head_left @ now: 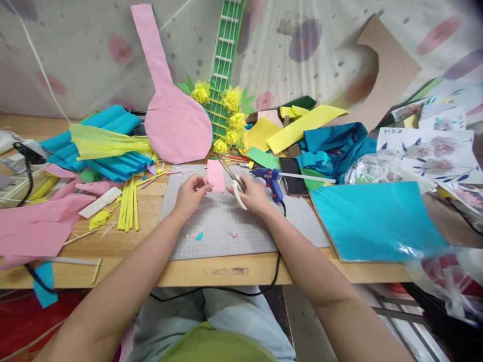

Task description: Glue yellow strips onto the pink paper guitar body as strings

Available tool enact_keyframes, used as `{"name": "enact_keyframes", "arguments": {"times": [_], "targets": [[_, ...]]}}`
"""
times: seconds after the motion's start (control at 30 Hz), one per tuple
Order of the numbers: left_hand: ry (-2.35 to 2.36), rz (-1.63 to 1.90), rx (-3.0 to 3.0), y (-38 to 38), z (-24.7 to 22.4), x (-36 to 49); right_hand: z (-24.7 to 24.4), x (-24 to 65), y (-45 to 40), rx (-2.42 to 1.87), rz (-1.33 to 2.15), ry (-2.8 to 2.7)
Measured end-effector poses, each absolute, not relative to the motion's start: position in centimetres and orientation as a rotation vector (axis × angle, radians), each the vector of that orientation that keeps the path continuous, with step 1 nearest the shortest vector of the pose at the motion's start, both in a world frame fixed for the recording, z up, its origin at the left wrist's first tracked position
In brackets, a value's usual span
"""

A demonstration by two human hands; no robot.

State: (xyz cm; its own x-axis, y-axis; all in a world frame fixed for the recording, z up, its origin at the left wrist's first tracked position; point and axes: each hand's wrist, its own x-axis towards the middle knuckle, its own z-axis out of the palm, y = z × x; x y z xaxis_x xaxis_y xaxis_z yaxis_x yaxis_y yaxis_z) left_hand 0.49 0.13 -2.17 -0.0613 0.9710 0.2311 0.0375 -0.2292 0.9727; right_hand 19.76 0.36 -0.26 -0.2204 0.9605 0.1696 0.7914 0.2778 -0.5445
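Note:
My left hand [191, 193] is closed in a pinch over the grey cutting mat [211, 234]. A small pink piece of paper [204, 180] shows at its fingertips, partly hidden. Close beside those fingers lies a pink paper rectangle [216, 176]. My right hand [254, 195] grips scissors [237, 192] by their pale handles, with the blades pointing away toward the back of the mat. Just past the right hand rests a blue glue gun [272, 182] with a long glue stick in its back. Small pink and blue scraps lie on the mat.
A pink lute-shaped cutout [179, 125] and a green stringed neck with yellow paper flowers [222, 100] lean at the back. Yellow strips [129, 205] and blue crepe paper [109, 136] lie left. A phone [293, 176] and a blue sheet [377, 221] are right. The glue gun's cord crosses the table edge.

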Motion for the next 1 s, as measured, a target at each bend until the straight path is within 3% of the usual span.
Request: {"name": "enact_keyframes", "arguments": {"times": [0.5,1.0], "targets": [[1.243,1.406,1.879,0.4,-3.0,-0.2,0.0,19.5,-0.2,-1.164,0.138,-2.437],[1.32,1.202,2.107,0.4,-2.5,-0.3,-0.2,19.2,-0.3,-1.34,0.055,-2.431]]}}
